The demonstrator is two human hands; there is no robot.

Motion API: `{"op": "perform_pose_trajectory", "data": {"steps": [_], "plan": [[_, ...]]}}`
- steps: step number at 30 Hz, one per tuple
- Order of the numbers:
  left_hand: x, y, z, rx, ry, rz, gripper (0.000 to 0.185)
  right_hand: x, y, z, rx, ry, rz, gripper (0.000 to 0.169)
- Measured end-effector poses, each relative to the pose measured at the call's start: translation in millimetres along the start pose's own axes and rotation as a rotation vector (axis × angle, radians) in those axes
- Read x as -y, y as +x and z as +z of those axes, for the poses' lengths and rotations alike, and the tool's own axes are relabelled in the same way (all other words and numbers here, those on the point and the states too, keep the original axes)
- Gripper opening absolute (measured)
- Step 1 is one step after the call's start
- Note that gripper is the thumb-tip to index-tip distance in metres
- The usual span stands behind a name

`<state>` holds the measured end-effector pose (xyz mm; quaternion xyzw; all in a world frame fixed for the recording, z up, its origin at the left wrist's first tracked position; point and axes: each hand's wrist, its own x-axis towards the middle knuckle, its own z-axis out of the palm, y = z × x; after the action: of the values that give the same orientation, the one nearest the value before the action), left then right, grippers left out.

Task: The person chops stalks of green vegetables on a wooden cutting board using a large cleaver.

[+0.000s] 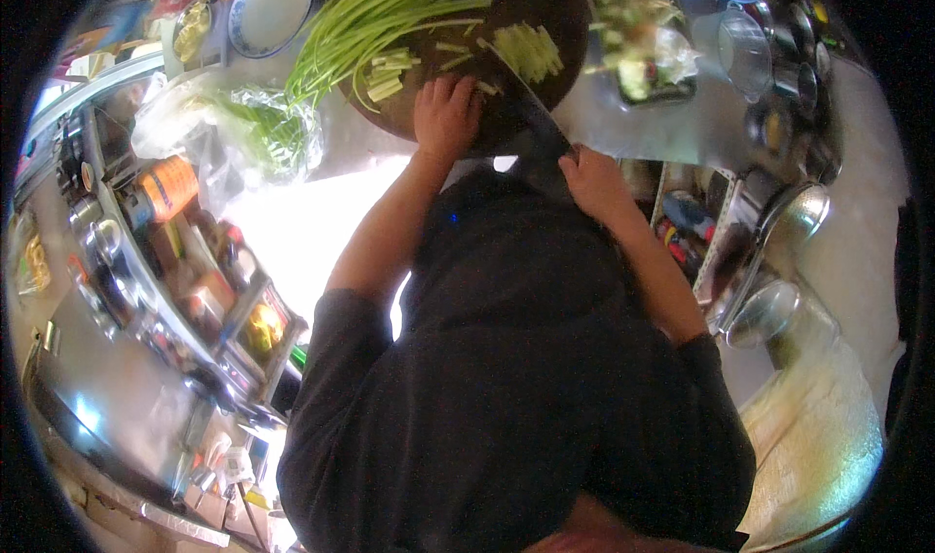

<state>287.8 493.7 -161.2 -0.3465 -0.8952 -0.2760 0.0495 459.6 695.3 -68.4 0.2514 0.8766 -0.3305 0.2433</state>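
A dark round cutting board (pixel 511 126) lies before me with a bunch of long green stalks (pixel 394 13) across its left part. Short cut stalk pieces (pixel 387 75) lie at the left, and a heap of thin pieces (pixel 529 53) at the right. My right hand (pixel 595 180) is closed on the handle of a broad-bladed kitchen knife (pixel 537 111), whose blade slants up and left beside the thin pieces. My left hand (pixel 447 111) rests palm down on the board, fingers together, near a few small pieces; whether it grips any is hidden.
A clear plastic bag with greens (pixel 270 129) and a blue-rimmed white plate (pixel 269 13) lie left of the board. To its right are a black tray with vegetable scraps (pixel 654 78) and a clear plastic container (pixel 743 49). Metal strainers (pixel 800 210) hang at the right.
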Motion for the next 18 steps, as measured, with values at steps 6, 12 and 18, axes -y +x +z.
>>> {"op": "perform_pose_trajectory", "data": {"steps": [6, 12, 18], "plan": [[9, -6, 5, -0.036, 0.009, 0.029, 0.025, 15, -4, -25, 0.073, -0.192, -0.027, 0.032], [9, -6, 3, -0.041, 0.039, 0.058, 0.025, 19, -3, -39, 0.115, -0.254, -0.068, 0.030], [6, -5, 3, -0.070, 0.033, 0.053, 0.023, 18, 3, -30, 0.134, -0.247, -0.035, 0.031]]}}
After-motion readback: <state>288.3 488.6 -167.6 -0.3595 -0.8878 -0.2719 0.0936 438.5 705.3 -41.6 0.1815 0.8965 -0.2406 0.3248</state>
